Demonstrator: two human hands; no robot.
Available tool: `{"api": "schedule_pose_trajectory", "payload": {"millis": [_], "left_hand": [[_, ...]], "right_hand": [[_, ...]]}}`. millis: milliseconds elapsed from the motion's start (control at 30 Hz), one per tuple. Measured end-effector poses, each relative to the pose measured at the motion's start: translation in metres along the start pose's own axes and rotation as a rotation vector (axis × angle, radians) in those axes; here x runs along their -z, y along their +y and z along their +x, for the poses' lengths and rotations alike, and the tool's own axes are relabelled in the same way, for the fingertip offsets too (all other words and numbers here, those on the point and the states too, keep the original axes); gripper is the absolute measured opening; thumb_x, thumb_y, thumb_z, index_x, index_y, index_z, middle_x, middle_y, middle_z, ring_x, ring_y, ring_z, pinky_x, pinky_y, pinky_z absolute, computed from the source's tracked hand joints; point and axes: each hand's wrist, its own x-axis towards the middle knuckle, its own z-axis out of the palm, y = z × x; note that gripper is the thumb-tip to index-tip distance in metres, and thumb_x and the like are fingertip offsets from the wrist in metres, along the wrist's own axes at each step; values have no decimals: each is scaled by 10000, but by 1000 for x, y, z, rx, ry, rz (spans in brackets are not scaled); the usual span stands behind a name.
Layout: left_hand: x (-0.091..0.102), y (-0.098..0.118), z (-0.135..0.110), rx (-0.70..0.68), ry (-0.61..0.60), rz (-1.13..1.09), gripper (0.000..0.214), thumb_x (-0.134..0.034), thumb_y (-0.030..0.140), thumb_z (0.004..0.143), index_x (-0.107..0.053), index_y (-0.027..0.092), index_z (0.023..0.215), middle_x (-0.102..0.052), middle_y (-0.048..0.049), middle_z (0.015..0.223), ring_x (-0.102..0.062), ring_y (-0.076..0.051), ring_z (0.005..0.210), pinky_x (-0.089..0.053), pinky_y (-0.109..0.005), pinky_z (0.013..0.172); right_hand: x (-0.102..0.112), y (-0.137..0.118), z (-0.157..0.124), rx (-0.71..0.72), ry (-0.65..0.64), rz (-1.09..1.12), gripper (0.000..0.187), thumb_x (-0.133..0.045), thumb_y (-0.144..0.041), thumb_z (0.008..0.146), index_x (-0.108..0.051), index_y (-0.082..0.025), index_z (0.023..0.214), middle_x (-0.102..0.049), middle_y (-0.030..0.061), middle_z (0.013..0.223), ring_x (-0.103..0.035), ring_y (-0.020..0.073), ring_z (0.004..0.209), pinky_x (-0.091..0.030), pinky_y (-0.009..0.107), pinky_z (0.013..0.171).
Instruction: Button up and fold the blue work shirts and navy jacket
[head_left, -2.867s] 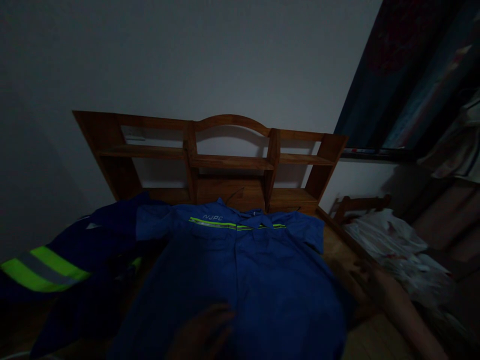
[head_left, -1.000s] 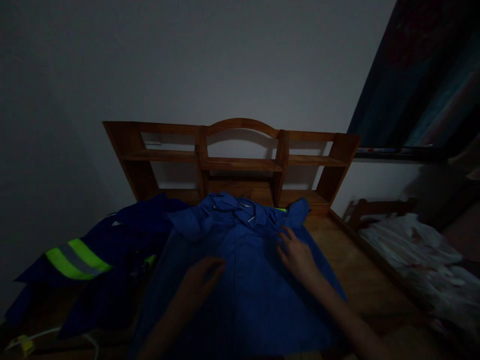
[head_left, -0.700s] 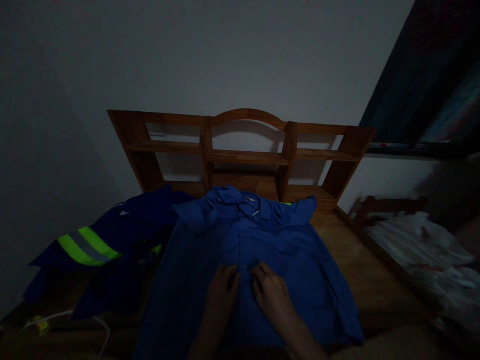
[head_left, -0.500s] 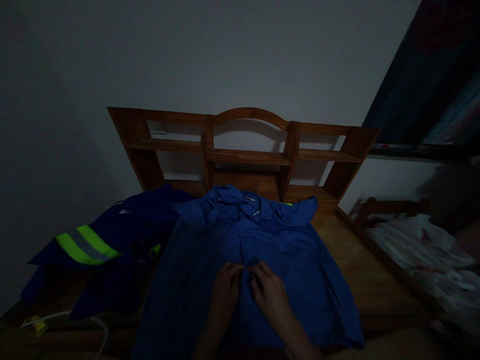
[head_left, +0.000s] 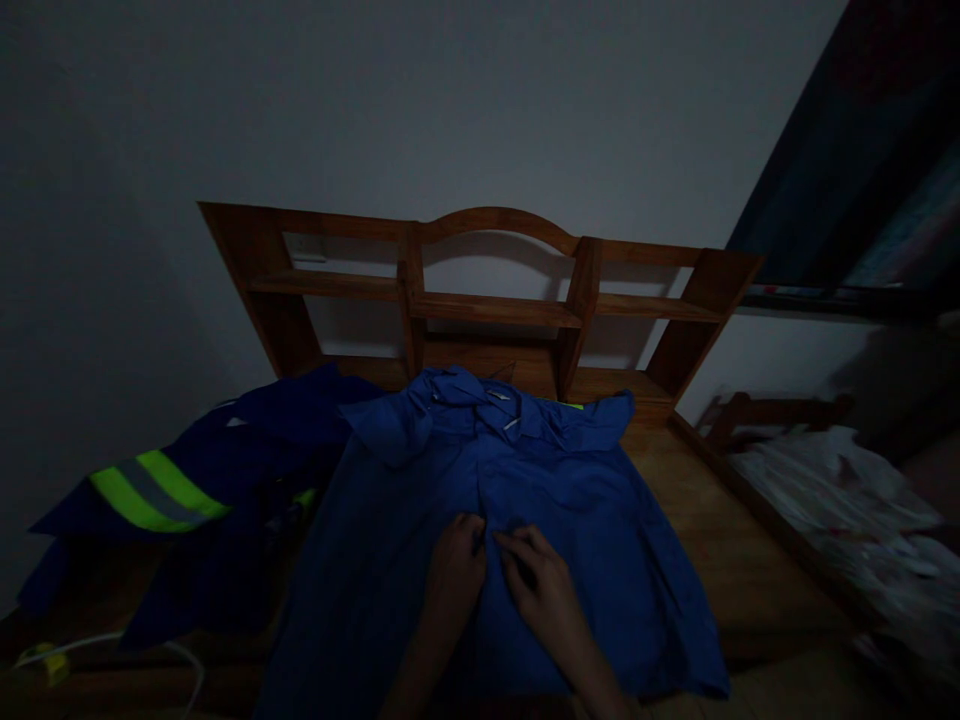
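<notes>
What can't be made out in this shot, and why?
All in the head view:
- Grip of the left hand and right hand on the shirt: dim light, fingertips too small.
- Shirt's back: hidden beneath its front.
- Jacket folds: lost in shadow.
- Cord's near end: cut off by the bottom edge.

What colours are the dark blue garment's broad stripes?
Broad stripes: neon yellow-green either side of grey, best in the head view.

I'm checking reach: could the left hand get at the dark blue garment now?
Likely yes: the garment lies beside the blue shirt, its stripes uncovered, though the left hand is at the shirt's front.
</notes>
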Motion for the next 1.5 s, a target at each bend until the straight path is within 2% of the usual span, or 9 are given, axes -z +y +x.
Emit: {"api": "schedule_pose_trajectory", "payload": {"millis": [167, 333, 533, 633, 800, 900, 1067, 1233, 1500], "left_hand": [[5, 3, 2, 8, -27, -130, 164, -394, 169, 835, -549, 185, 785, -599, -50, 810, -573, -178, 796, -397, -288, 744], [11, -1, 0, 68, -29, -401, 150, -438, 280, 842, -543, 182, 801, -585, -13, 704, -570, -157, 648, -425, -254, 616], [5, -8, -4, 83, 35, -627, 223, -480, 358, 838, -580, 159, 824, -637, -42, 781, -632, -176, 741, -499, -275, 689], [6, -6, -6, 101, 54, -659, 246, -507, 394, 833, -588, 162, 847, -655, -42, 797, -644, -182, 752, -512, -279, 691], [8, -5, -7, 92, 74, -654, 212, -541, 363, 812, -604, 168, 866, -676, -54, 842, -653, -192, 814, -518, -295, 745], [7, -5, -7, 76, 90, -635, 194, -542, 344, 803, -615, 172, 857, -681, -61, 863, -652, -197, 849, -514, -308, 783], [6, -4, -9, 65, 96, -621, 161, -518, 290, 803, -609, 171, 862, -677, -61, 871, -646, -187, 851, -508, -310, 800], [6, -5, -9, 70, 70, -596, 150, -489, 239, 803, -600, 171, 877, -670, -64, 891, -639, -181, 877, -504, -303, 815], [2, -5, -10, 76, 100, -591, 149, -501, 302, 823, -598, 192, 849, -660, -45, 877, -635, -183, 860, -499, -304, 807]], "right_hand": [[7, 8, 5, -60, 0, 147, 336, -470, -227, 887, -594, -260, 1198, -580, 37, 965, -567, 128, 790, -461, 245, 738], [10, 11, 7, -82, 20, 215, 336, -478, -254, 887, -591, -247, 1203, -588, 38, 945, -562, 128, 790, -448, 237, 718], [10, 13, 8, -96, 36, 257, 324, -512, -284, 865, -619, -233, 1166, -580, 39, 931, -545, 124, 765, -440, 236, 710], [15, 11, 14, -124, 10, 328, 306, -557, -317, 834, -654, -227, 1109, -576, 29, 892, -521, 110, 702, -428, 220, 653], [22, 10, 29, -205, -99, 457, 306, -551, -389, 832, -686, -202, 1033, -524, -10, 695, -458, 77, 529, -356, 190, 496], [19, 13, 36, -204, -99, 445, 292, -562, -401, 819, -706, -180, 944, -541, -4, 701, -446, 70, 502, -340, 188, 471], [5, 10, 37, -133, -23, 315, 208, -577, -343, 818, -701, -181, 858, -607, 18, 793, -511, 100, 615, -400, 208, 564], [-4, 2, 31, -24, 75, 178, 163, -544, -268, 846, -675, -190, 899, -619, 27, 842, -548, 120, 688, -441, 240, 668], [-5, 3, 29, -4, 93, 95, 137, -522, -238, 861, -646, -197, 901, -611, 25, 864, -557, 128, 711, -441, 246, 687]]}}
